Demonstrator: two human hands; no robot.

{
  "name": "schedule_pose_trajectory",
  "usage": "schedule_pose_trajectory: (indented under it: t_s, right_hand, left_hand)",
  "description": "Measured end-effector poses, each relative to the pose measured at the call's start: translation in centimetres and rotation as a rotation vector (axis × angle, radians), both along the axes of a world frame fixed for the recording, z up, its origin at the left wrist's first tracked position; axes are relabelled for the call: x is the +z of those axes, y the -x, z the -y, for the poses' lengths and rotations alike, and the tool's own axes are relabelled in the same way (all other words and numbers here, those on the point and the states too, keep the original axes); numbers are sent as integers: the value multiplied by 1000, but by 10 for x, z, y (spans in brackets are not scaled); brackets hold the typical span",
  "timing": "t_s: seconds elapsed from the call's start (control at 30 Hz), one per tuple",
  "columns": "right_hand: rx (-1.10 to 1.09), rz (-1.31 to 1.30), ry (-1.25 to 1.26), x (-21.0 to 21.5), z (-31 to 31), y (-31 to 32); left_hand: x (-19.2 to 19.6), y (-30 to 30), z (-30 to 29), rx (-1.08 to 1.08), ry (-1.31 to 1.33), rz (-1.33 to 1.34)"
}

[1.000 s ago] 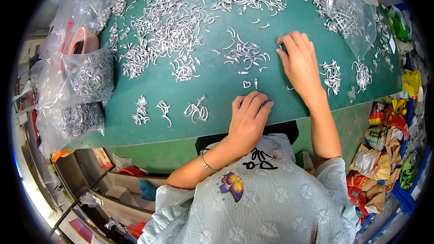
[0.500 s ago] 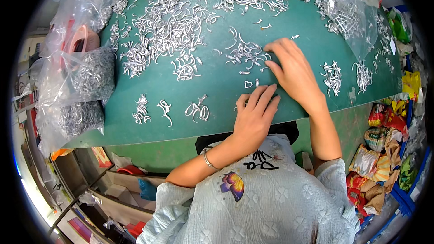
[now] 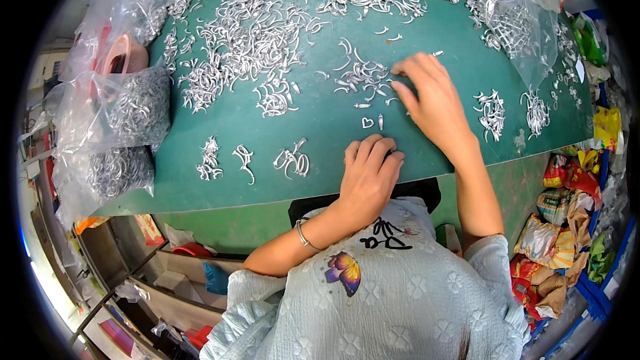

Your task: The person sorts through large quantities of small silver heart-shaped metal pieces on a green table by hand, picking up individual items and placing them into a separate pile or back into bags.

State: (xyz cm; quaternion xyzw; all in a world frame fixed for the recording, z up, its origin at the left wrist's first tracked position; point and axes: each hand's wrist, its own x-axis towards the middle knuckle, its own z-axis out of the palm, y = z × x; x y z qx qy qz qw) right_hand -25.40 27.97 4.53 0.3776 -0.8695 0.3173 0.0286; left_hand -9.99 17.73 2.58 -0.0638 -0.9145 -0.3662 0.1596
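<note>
A green table is covered with small silver metal pieces. The left hand is laid palm down near the front edge of the table, its fingers held together and slightly curled; whether anything is kept beneath them cannot be told. The right hand is stretched further in, toward the middle of the table, with its fingers a little apart and its fingertips set on a small cluster of metal pieces. Between the two hands, a heart-shaped piece and a short straight piece are laid side by side, apart from each other. Three small sorted groups are placed along the front edge, left of the left hand. Large loose heaps are spread toward the far edge. Clear plastic bags of pieces are piled at the left edge, and another clear bag is found at the far right corner.
</note>
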Motion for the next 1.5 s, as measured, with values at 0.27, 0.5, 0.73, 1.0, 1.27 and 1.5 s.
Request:
schedule_pose_trajectory:
  t_s: [0.27, 0.5, 0.73, 1.0, 1.27, 1.5]
  right_hand:
    - [40, -10, -147, 16, -21, -15]
    - [150, 124, 6, 24, -19, -21]
    - [25, -29, -67, 9, 3, -11]
    - [253, 235, -205, 31, -29, -34]
    - [220, -49, -54, 11, 15, -12]
    - [267, 163, -202, 28, -19, -34]
  left_hand:
    - [-5, -3, 0, 77, -41, 4]
    - [7, 1, -3, 132, -58, -4]
    - [-1, -1, 2, 14, 58, 45]
    - [-4, -5, 0, 122, -81, 1]
    - [-1, -1, -2, 7, 74, 11]
    - [-5, -5, 0, 102, -19, -26]
